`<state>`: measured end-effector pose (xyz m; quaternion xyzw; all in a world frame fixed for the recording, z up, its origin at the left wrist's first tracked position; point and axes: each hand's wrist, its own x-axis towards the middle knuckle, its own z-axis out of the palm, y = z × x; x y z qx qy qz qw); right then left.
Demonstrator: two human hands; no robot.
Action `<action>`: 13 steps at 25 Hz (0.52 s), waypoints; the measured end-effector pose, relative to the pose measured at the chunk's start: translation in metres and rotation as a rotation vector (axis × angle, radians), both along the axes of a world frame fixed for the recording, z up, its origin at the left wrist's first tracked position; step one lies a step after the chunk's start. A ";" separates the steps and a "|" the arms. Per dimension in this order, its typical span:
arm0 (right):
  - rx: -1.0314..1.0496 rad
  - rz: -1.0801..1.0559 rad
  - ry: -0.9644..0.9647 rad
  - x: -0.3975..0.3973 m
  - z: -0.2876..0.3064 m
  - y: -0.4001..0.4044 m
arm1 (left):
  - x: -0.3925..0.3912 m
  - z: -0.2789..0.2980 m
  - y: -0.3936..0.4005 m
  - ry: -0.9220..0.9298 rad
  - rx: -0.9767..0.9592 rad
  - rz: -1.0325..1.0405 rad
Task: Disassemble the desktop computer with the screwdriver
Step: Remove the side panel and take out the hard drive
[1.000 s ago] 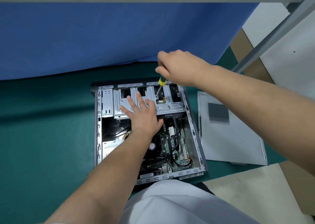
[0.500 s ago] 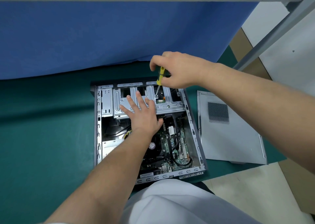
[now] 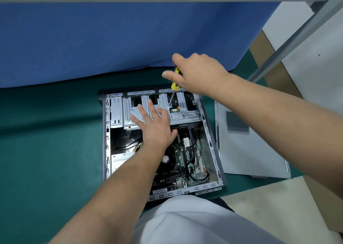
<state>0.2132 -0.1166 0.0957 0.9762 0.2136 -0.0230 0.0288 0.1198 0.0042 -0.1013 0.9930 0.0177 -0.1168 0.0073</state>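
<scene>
Both hands [image 3: 199,73] unmoved; screwdriver [image 3: 173,88] more upright.

On a green mat [image 3: 46,151], the left hand [image 3: 154,127] presses flat on the drive cage [image 3: 178,114] of the open desktop computer [image 3: 213,151] while the right hand [image 3: 196,73] grips the yellow-handled screwdriver [image 3: 174,85], tip on a cage screw, the removed side panel [image 3: 250,151] lying just beside.

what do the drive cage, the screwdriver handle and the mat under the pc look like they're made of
Drive cage: bare sheet metal, probably steel, dull silver sheen with stamped slots and ribs. Screwdriver handle: likely hard plastic, glossy yellow with a black band; its thin shaft looks like bright metal. Mat: matte green, smooth, no weave visible, possibly rubber or vinyl.
</scene>
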 end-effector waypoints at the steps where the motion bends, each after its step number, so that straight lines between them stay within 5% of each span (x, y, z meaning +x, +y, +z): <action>1: 0.011 0.031 -0.019 0.001 -0.001 0.000 | 0.000 0.000 0.000 0.000 -0.001 0.000; 5: 0.192 0.180 0.214 -0.001 0.002 -0.004 | 0.000 0.001 0.000 0.004 0.002 -0.002; 9: 0.049 -0.037 0.007 0.001 -0.008 -0.005 | 0.000 0.000 0.000 0.003 0.001 -0.004; 13: 0.250 0.196 0.264 -0.001 0.001 -0.013 | 0.000 0.000 0.000 0.009 0.002 -0.002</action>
